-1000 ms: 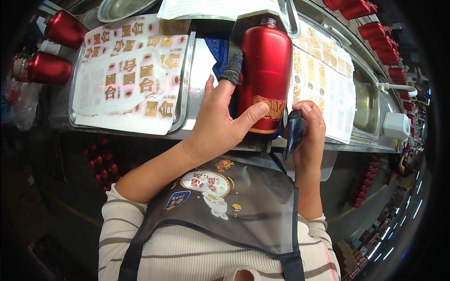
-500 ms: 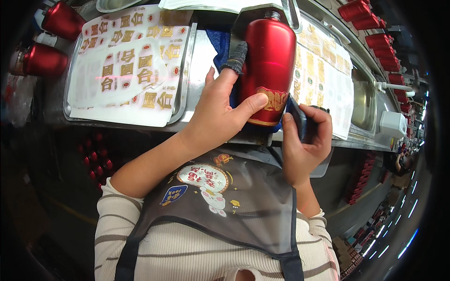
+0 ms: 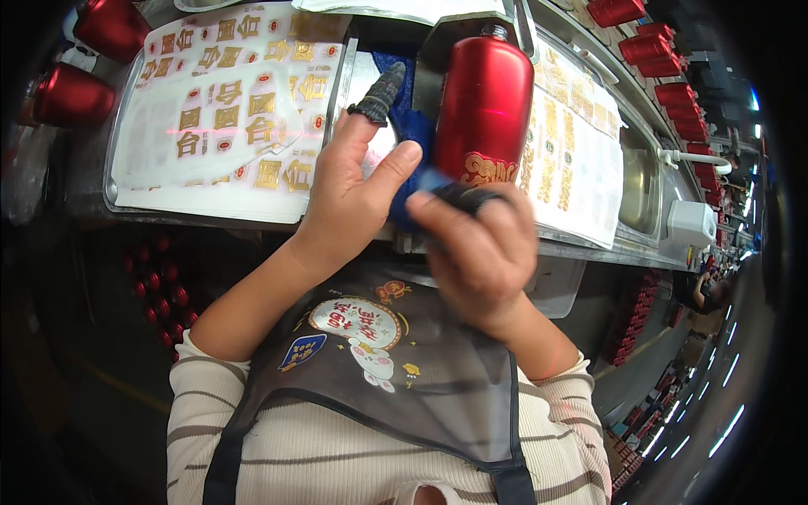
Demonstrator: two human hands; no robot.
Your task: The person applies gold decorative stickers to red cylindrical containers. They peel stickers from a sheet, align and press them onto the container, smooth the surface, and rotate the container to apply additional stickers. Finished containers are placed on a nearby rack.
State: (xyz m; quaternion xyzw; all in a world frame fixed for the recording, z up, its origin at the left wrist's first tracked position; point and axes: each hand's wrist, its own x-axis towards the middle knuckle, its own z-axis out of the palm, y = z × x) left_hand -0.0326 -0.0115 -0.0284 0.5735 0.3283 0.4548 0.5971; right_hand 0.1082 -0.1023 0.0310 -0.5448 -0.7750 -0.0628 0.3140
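A glossy red bottle [image 3: 484, 105] lies with its bare threaded neck pointing away from me, resting against a metal holder. Gold ornament shows on its near end, partly covered by my right hand [image 3: 484, 252]. That hand is blurred and closed around a dark, flat scraper-like piece [image 3: 459, 195], whose exact kind I cannot make out. Left of the bottle, my left hand [image 3: 349, 181] is apart from it, thumb and forefinger spread and holding nothing. A grey knitted cover sits on its forefinger, above a blue cloth [image 3: 412, 126].
To the left, a metal tray [image 3: 112, 181] carries sheets of gold-and-red decals [image 3: 252, 109]. More gold decal sheets [image 3: 560, 160] lie right of the bottle. Beyond them are a sink basin [image 3: 640, 198] and a white jug [image 3: 692, 223]. Red bottles [image 3: 76, 97] stand at far left.
My left hand has let go of the bottle and drawn back left. My right hand has swung left across the bottle's near end with the dark piece.
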